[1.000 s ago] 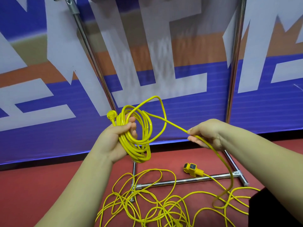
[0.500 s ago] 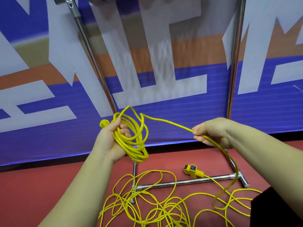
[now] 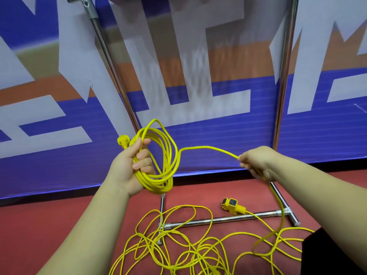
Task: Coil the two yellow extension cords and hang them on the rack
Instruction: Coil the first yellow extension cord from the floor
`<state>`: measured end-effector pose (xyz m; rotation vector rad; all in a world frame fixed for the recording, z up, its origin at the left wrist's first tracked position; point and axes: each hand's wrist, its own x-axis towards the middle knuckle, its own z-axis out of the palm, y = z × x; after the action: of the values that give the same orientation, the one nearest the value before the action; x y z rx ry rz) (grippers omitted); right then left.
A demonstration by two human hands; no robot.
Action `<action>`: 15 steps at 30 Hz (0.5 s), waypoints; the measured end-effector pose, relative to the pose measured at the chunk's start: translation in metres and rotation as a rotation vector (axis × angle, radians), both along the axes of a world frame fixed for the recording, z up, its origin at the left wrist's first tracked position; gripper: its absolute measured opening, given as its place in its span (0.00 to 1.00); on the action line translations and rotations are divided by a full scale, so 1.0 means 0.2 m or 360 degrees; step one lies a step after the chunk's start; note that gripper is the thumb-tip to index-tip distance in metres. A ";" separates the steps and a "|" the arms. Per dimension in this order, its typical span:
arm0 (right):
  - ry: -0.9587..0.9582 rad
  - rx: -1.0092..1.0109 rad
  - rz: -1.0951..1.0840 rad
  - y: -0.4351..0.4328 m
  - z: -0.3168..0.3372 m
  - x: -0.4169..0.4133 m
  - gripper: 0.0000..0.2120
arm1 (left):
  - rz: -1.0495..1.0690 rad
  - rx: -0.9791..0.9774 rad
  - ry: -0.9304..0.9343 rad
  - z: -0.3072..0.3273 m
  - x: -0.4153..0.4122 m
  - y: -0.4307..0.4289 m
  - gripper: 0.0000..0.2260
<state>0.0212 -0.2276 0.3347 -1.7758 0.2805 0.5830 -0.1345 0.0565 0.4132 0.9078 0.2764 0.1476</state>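
Cord point(image 3: 158, 185) coiling is the step in hand, and nothing hangs on the rack point(image 3: 284, 76) yet. Several loops are gathered in the left hand point(image 3: 129, 165), raised in front of the rack with the palm toward the camera, fingers curled round the bunch and the plug point(image 3: 123, 141) poking out above the thumb. One strand runs from the loops across to the right hand point(image 3: 256, 161), held out at about the same height, which pinches it between thumb and fingers; from there it drops to the floor point(image 3: 49, 225). Much cord lies there in a tangle point(image 3: 178, 251) over the rack's base, with a socket point(image 3: 232, 205) beside it; which strands belong to which cord I cannot tell. Next, I judge, the right hand should sweep another loop over to the left, letting slack slide through without snagging the tangle.
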 end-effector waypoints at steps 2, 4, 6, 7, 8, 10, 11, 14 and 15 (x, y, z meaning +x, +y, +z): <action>0.0073 0.0082 0.0089 -0.01 0.01 0.01 0.12 | -0.0013 0.0139 0.0041 -0.01 0.00 -0.01 0.09; 0.0206 0.0164 0.0281 -0.03 0.03 0.01 0.20 | -0.0002 0.0216 0.0086 -0.03 0.00 0.00 0.09; 0.0246 0.0194 0.0479 -0.04 0.04 -0.01 0.23 | 0.0022 0.0255 0.0116 -0.05 0.01 0.01 0.09; 0.0235 0.0197 0.0565 -0.05 0.05 -0.01 0.23 | 0.0031 0.0279 0.0128 -0.05 0.01 0.02 0.09; 0.0222 0.0201 0.0639 -0.06 0.06 -0.02 0.23 | 0.0035 0.0316 0.0140 -0.05 0.02 0.03 0.09; 0.0239 0.0237 0.0771 -0.07 0.06 -0.02 0.24 | 0.0017 0.0445 0.0160 -0.06 0.01 0.04 0.08; 0.0250 0.0263 0.0833 -0.07 0.07 -0.02 0.24 | -0.0002 0.0548 0.0173 -0.06 0.01 0.05 0.08; 0.0199 0.0361 0.0952 -0.05 0.09 -0.04 0.22 | -0.0067 0.0897 0.0218 -0.08 0.00 0.04 0.06; 0.0174 0.0406 0.0994 -0.03 0.10 -0.05 0.21 | -0.0080 0.0967 0.0227 -0.09 0.00 0.03 0.06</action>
<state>0.0111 -0.2335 0.3547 -1.5710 -0.2815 1.1080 -0.1342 0.0627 0.3951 1.5306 0.3483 0.1215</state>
